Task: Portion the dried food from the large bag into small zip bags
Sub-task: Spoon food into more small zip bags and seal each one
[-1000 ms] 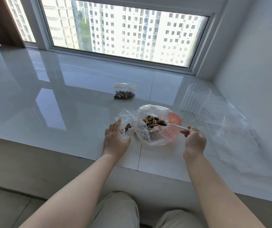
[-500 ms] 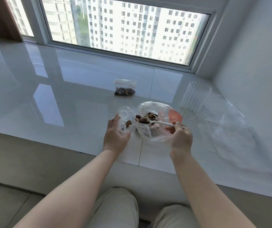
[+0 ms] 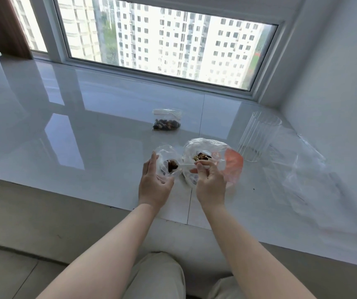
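Observation:
The large clear bag (image 3: 205, 147) with a red patch holds dried brown food and stands open near the sill's front edge. Just left of it is a small zip bag (image 3: 166, 158) with some dark pieces inside; my left hand (image 3: 154, 182) grips its side and holds its mouth open. My right hand (image 3: 210, 182) pinches a white plastic spoon (image 3: 186, 166) whose bowl reaches into the small bag's mouth. A filled small zip bag (image 3: 166, 121) lies farther back.
A clear ribbed plastic cup (image 3: 257, 137) stands to the right of the large bag. Loose clear plastic bags (image 3: 302, 169) lie at the right by the wall. The glossy white sill (image 3: 87, 137) runs back to the window. My knees are below the edge.
My right hand has carried the spoon leftward from inside the large bag to the mouth of the small bag. My left hand kept hold of the small bag.

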